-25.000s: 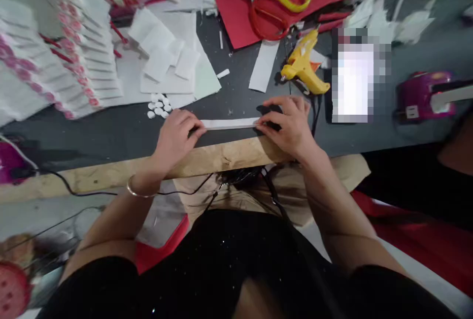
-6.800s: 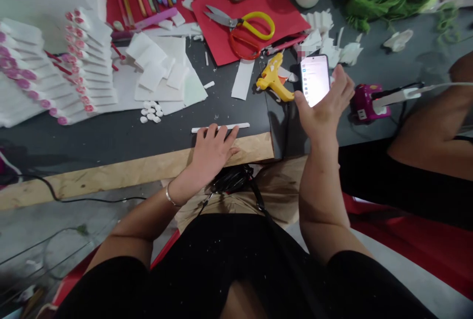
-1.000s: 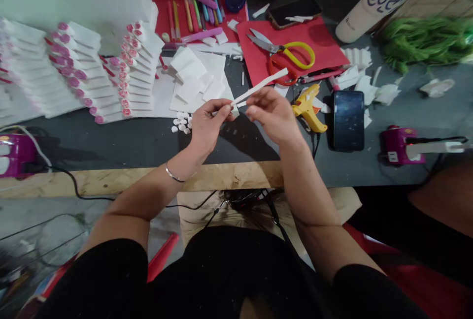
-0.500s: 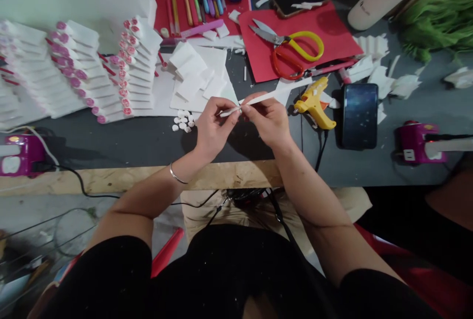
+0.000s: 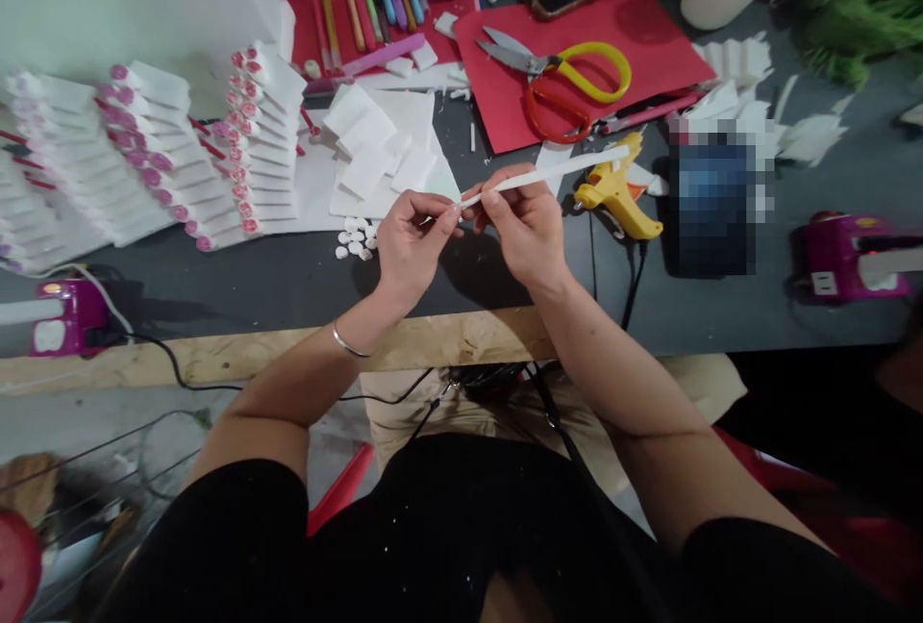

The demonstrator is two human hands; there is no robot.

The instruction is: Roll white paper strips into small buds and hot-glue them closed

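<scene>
A narrow white strip (image 5: 569,167) is held above the table (image 5: 252,286), a little in from the middle of its near edge. It is long, flat and matte, almost straight, slanting up and away toward the right; its left tip is thin and partly hidden by fingers. The left hand (image 5: 405,246) has thumb and forefinger clamped on that tip. Just beside it, the right hand (image 5: 530,231) grips the strip between its thumb on top and fingers beneath. The free right end covers part of the yellow glue gun (image 5: 620,205) from this view; whether they touch, I cannot tell.

Around them, from the left: a purple socket block (image 5: 79,315) by the near edge, then rows of white pieces with pink ends (image 5: 263,147) reaching back from it. Next come small white pellets (image 5: 352,240) just beside the left hand, and overlapping white paper squares (image 5: 367,147) behind them. Toward the far edge, scissors (image 5: 542,63) lie open on a red sheet (image 5: 480,46). Right of the glue gun are a dark, pixelated phone (image 5: 710,210), white scraps (image 5: 811,137) and a second purple block (image 5: 840,258).
</scene>
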